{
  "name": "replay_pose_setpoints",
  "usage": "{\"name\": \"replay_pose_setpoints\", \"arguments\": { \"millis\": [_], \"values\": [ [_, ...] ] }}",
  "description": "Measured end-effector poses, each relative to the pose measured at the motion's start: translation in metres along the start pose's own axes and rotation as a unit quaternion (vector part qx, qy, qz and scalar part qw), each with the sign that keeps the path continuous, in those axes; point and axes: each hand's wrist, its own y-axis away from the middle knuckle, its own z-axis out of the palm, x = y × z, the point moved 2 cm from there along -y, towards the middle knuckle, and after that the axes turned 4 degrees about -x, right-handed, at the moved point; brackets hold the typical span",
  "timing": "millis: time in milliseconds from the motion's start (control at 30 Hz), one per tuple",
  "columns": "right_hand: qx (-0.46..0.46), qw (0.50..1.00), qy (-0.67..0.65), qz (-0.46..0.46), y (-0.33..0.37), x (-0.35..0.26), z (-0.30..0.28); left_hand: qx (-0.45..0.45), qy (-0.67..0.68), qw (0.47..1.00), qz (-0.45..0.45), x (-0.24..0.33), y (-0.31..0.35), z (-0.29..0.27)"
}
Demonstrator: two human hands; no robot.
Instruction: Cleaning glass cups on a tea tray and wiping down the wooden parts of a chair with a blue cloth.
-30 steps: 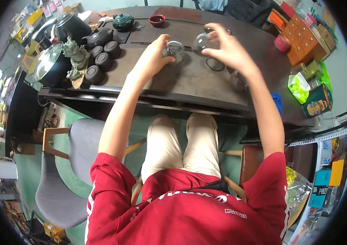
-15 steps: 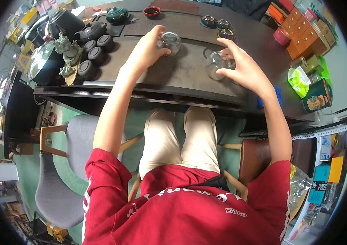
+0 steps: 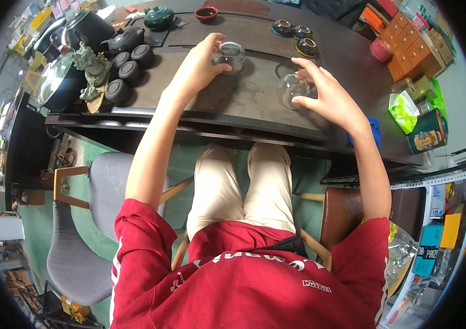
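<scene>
My left hand is curled round the side of a small clear glass cup standing on the dark tea tray. Its thumb lies along the near side and its fingers along the far side. To the right, my right hand cups a clear glass pitcher, with a thin curved loop at its far side. The right thumb rests by its near wall, and the index finger stretches out beyond it. Reflections make the exact contact of the right fingers hard to see. Damp marks show on the tray between the two vessels.
Left of the tray are a dark teapot, several dark cups, a dragon figurine and a kettle. Farther back stand a green teapot and a red bowl. Black cups and a wooden drawer box are right.
The glass pitcher looks less tilted and sits slightly lower against the right hand. The right hand has shifted a little; the left hand stays at the glass cup.
</scene>
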Motion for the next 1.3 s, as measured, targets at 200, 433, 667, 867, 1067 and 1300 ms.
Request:
{"name": "replay_pose_setpoints", "arguments": {
  "millis": [200, 433, 667, 867, 1067, 1300],
  "values": [
    [0.087, 0.995, -0.047, -0.019, 0.007, 0.005, -0.009, 0.072, 0.021, 0.997, -0.023, 0.008, 0.0, -0.025],
    [0.136, 0.99, -0.03, 0.018, 0.032, 0.03, -0.019, 0.049, 0.045, 0.997, 0.026, 0.04, 0.015, -0.035],
    [0.106, 0.992, -0.057, 0.044, 0.045, 0.04, -0.011, -0.027, 0.075, 0.997, 0.003, 0.052, 0.033, 0.003],
    [0.095, 0.99, -0.092, 0.057, 0.05, 0.048, -0.006, -0.05, 0.079, 0.996, 0.013, 0.062, 0.034, 0.018],
    [0.089, 0.987, -0.12, 0.06, 0.049, 0.045, -0.006, -0.049, 0.085, 0.995, 0.018, 0.064, 0.032, 0.019],
    [0.092, 0.986, -0.123, 0.064, 0.049, 0.045, -0.007, -0.052, 0.093, 0.994, 0.027, 0.063, 0.031, 0.023]
  ]
}}
